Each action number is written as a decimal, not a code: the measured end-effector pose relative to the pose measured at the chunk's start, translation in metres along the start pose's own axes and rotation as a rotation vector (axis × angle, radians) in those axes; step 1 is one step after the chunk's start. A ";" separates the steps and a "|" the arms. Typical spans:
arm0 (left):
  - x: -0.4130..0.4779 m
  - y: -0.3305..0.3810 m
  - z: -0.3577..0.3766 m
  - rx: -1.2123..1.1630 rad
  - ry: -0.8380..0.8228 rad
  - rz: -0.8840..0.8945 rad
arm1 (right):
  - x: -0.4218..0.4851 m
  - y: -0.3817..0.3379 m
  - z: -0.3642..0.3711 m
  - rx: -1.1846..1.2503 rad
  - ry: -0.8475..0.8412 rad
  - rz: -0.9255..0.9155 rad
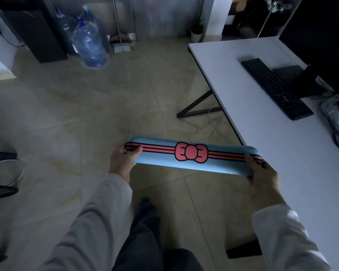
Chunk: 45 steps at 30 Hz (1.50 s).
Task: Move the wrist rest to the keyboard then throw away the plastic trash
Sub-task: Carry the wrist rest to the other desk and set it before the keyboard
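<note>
I hold a long blue wrist rest [160, 159] with red stripes and a red bow print level above the floor, just left of the desk's near corner. My left hand [123, 163] grips its left end, my right hand [262, 177] grips its right end. A black keyboard [274, 87] lies slantwise on the white desk [282, 153], well beyond and to the right of the wrist rest. Crumpled clear plastic trash [335, 116] lies on the desk at the right edge of the view, near the keyboard's near end.
A dark monitor [321, 36] stands behind the keyboard on its black base [288, 73]. Large water bottles [90, 45] stand on the tiled floor at the back, beside a black cabinet [35, 30]. The desk's black leg [196, 106] angles down. A chair base [2, 173] sits at left.
</note>
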<state>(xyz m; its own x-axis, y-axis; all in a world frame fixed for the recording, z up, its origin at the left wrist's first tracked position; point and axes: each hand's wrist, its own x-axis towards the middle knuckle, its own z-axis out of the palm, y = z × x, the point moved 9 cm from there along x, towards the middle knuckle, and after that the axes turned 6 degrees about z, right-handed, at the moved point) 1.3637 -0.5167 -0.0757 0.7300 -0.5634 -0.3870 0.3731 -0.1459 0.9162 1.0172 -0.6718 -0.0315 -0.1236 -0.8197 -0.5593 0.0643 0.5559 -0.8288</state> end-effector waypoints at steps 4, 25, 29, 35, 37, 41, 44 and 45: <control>0.061 0.016 0.022 0.020 -0.046 -0.031 | 0.021 -0.022 0.028 -0.036 0.089 -0.025; 0.274 0.074 0.148 0.150 -0.282 -0.133 | 0.123 -0.087 0.131 0.162 0.297 0.015; 0.305 0.078 0.200 0.213 -0.326 -0.116 | 0.166 -0.102 0.129 0.270 0.312 0.041; 0.337 0.104 0.300 0.231 -0.384 -0.064 | 0.228 -0.139 0.118 0.413 0.329 0.062; 0.345 0.106 0.334 0.235 -0.410 -0.057 | 0.249 -0.152 0.109 0.433 0.342 0.070; 0.359 0.099 0.385 0.266 -0.443 -0.076 | 0.281 -0.166 0.091 0.450 0.391 0.083; 0.365 0.092 0.416 0.310 -0.483 -0.096 | 0.290 -0.163 0.079 0.476 0.431 0.116; 0.367 0.092 0.429 0.329 -0.507 -0.100 | 0.293 -0.162 0.075 0.482 0.448 0.124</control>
<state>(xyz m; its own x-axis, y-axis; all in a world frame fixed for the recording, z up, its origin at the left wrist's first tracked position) 1.4199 -1.0852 -0.0891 0.3065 -0.8392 -0.4492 0.1706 -0.4159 0.8933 1.0448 -1.0129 -0.0621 -0.4791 -0.5595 -0.6763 0.5271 0.4327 -0.7314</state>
